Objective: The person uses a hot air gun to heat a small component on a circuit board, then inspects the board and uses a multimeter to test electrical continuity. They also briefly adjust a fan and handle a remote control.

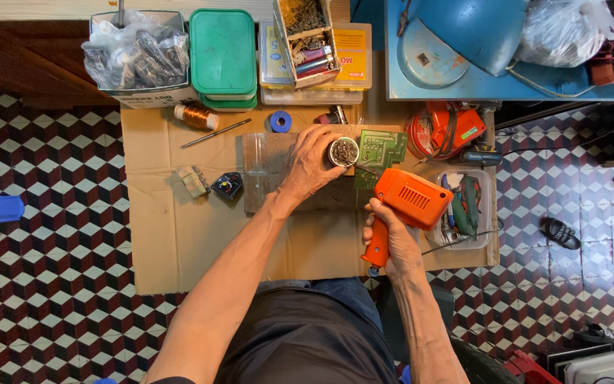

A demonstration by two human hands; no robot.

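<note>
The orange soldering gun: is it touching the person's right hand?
Touching. The head view shows the right hand wrapped around the handle of the orange soldering gun, with no gap between fingers and handle.

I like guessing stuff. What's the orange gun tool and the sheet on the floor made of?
The orange soldering gun, gripped by the right hand, looks like moulded plastic: smooth, slightly glossy, with vent slits. The sheet looks like plain brown cardboard: matte, with creases and flap edges. The left hand holds a small round tin whose shiny rim suggests metal.

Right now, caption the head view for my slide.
Left hand grips a small round tin beside a green circuit board; right hand holds an orange soldering gun.
</note>
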